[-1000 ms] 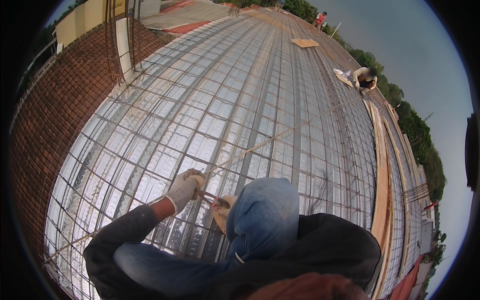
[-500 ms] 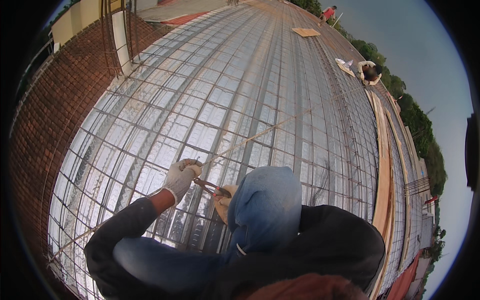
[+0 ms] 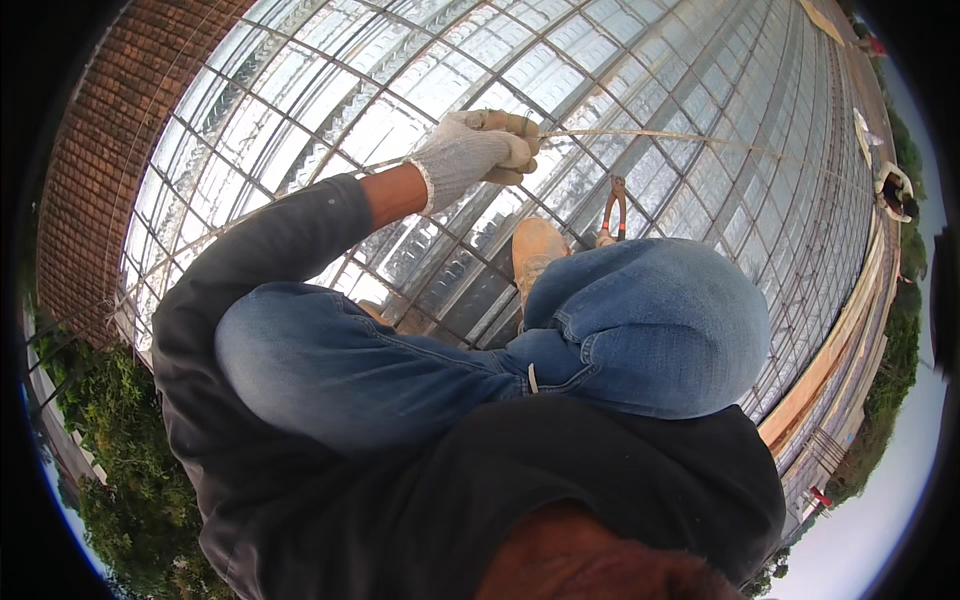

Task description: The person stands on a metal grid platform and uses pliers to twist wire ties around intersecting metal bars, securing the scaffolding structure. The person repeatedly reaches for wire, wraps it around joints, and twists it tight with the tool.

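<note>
My left hand (image 3: 478, 150), in a pale knit work glove, is above the reinforcing-bar grid (image 3: 388, 92) with its fingers curled together. Something thin and dark, like wire, shows at the fingers, but what they pinch is unclear. A taut string (image 3: 650, 133) runs behind or through this hand; I cannot tell which. Mostly hidden behind my raised knee, my right hand (image 3: 605, 238) grips red-handled pincers (image 3: 614, 208). The jaws point away from me, over the bars, apart from my left hand.
Shiny corrugated metal decking (image 3: 330, 115) lies under the bars. My tan boot (image 3: 538, 250) rests on the grid. A brick-tiled roof (image 3: 110, 170) borders the left. Long planks (image 3: 825, 375) line the right, where another person (image 3: 892, 190) crouches. Trees (image 3: 130, 500) show beyond the edge.
My view has tilted downward and turned, so more of my legs and boot shows. The pincers have parted from my left hand, which is now raised beside the string.
</note>
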A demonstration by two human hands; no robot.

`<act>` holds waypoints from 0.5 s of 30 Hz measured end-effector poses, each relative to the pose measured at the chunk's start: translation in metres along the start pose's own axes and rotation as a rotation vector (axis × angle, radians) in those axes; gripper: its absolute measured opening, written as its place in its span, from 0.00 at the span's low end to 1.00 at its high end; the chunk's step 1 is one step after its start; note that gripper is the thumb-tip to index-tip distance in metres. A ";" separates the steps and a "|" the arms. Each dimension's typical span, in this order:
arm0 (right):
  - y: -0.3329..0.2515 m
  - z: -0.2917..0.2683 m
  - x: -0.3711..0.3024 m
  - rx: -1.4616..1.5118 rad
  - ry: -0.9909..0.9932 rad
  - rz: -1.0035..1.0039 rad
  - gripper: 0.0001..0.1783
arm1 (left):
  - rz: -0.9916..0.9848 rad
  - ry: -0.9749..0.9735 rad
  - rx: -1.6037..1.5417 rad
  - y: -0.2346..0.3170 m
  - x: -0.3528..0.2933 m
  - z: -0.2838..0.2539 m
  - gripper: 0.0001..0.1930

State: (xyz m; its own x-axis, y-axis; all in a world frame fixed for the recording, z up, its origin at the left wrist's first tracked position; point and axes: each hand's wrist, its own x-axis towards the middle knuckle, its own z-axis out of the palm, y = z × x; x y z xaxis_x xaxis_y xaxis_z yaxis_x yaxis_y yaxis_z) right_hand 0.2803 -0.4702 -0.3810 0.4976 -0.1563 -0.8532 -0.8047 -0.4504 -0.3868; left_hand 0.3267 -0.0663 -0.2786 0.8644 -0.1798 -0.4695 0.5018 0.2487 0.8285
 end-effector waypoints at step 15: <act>0.000 0.027 0.034 -0.397 0.806 -0.777 0.21 | -0.028 0.042 0.059 -0.012 0.013 -0.003 0.17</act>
State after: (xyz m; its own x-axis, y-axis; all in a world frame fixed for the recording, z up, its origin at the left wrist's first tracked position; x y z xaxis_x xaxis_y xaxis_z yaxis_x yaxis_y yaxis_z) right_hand 0.2883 -0.4518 -0.4190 0.9828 -0.1649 0.0830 -0.1111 -0.8876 -0.4470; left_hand 0.3323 -0.0687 -0.2960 0.8514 -0.1456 -0.5039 0.5239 0.1870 0.8310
